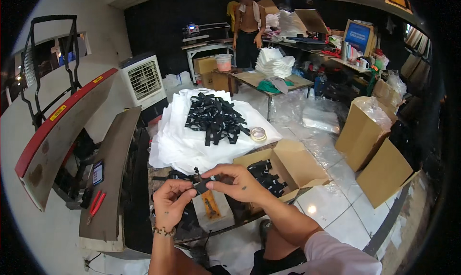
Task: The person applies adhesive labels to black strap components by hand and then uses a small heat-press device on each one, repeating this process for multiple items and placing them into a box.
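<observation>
A short black strap (202, 187) is stretched between my two hands. My left hand (174, 201) pinches its near end between thumb and fingers. With thumb and forefinger, my right hand (236, 181) grips the other end. Just below sits a pale grey block-shaped device (219, 222) with an orange top plate (210, 204) and a small dark metal post. Beyond my hands, a heap of black straps (216, 116) lies on a stack of white sheet material (169, 141). More black pieces (266, 176) are in an open cardboard box (300, 163) to the right.
A roll of tape (258, 134) rests on the white stack. Red-handled pliers (95, 204) and a phone (97, 172) lie on the left board. Tall cardboard boxes (360, 134) stand at right. A person (248, 26) stands behind a low table (248, 77) at the back.
</observation>
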